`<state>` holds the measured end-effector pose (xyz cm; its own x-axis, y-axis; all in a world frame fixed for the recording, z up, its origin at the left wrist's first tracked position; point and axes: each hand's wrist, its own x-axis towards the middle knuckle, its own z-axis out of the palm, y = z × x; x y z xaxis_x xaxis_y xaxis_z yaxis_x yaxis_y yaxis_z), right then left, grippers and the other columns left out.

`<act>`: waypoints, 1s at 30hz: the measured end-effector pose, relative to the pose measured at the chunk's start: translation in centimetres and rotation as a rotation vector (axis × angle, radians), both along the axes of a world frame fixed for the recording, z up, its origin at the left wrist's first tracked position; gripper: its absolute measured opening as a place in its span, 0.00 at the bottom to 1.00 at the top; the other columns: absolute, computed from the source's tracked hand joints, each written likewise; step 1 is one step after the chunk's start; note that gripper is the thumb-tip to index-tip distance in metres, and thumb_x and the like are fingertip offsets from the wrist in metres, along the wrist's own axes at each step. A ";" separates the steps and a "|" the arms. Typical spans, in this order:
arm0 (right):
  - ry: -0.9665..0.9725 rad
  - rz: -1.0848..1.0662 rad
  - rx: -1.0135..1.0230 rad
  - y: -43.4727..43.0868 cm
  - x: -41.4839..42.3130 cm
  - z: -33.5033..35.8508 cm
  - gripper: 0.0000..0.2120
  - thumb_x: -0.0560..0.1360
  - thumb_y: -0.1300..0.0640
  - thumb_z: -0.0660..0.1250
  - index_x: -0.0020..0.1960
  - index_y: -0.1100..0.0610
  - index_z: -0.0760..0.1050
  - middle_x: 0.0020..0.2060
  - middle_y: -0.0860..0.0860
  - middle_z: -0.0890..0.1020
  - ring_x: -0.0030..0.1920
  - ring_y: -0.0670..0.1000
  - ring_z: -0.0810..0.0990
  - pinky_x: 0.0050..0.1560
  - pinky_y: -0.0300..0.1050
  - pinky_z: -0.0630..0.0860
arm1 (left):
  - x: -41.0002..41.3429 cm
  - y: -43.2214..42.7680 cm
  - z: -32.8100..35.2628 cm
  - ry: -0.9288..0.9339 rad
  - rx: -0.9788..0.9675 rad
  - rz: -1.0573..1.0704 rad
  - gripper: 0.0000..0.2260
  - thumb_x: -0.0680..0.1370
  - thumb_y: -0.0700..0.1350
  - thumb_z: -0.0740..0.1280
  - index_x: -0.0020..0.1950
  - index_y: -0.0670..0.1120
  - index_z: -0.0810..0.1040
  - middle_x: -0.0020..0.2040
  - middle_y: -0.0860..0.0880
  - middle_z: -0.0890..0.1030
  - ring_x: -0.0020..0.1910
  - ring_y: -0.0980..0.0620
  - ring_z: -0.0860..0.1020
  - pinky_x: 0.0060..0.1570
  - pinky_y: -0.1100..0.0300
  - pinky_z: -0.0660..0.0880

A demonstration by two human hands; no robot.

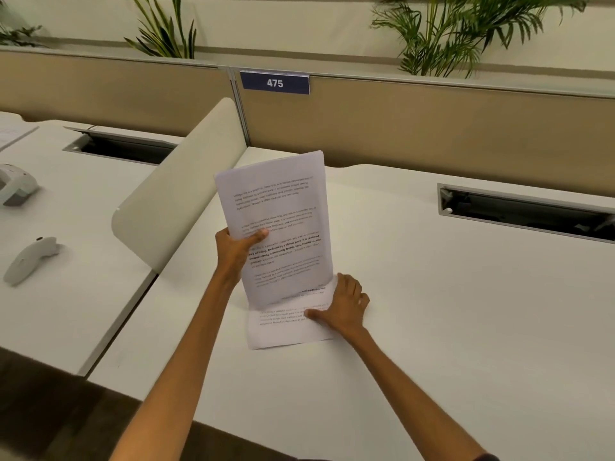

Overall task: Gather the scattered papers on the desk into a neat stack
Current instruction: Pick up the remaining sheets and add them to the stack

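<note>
The left hand (234,251) has its thumb pressed across the front of a bundle of papers (279,224), with the other fingers wrapped round the back where I can't see them, so it's pinched shut on the left edge of that bundle. The bundle stands nearly upright, leaning a bit toward 1 o'clock, its bottom edge down against the desk (432,294). You can see at least two sheets fanned at the top edge, printed text facing the camera. The right hand (349,307) is at about 5 o'clock from the bundle, fingers curled loosely and thumb stretched out flat, pressing on a single sheet (286,327) that lies flat on the desk. It's not gripping it, just pinning it down with the thumb and palm. That flat sheet sits right at the foot of the upright bundle, its upper part hidden behind it. Both forearms come in from the 6 o'clock side. Further out, there's a rounded cream divider (179,201) at 10 o'clock from the papers, splitting this desk from the next one. On the neighbour desk, over at 9 o'clock, lies a pale controller-looking gadget (31,259) and a white device (15,188) past it at the frame edge. A cable slot (525,211) is cut into the desk at 2 o'clock. At 12 o'clock the tan partition (432,128) carries a blue tag reading 475 (275,82), with leafy plants (449,34) behind.
</note>
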<state>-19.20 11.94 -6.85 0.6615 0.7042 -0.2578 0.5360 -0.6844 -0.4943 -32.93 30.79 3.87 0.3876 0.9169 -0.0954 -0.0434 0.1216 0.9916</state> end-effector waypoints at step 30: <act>0.464 -0.746 0.929 -4.6 12.8 8.8 0.13 0.74 0.62 0.74 0.57 0.63 0.80 0.52 0.56 0.85 0.47 0.54 0.85 0.44 0.44 0.84 | 1.5 -4.8 -8.0 0.211 -0.502 -0.015 0.15 0.72 0.39 0.76 0.57 0.41 0.81 0.57 0.39 0.84 0.40 0.48 0.83 0.35 0.58 0.79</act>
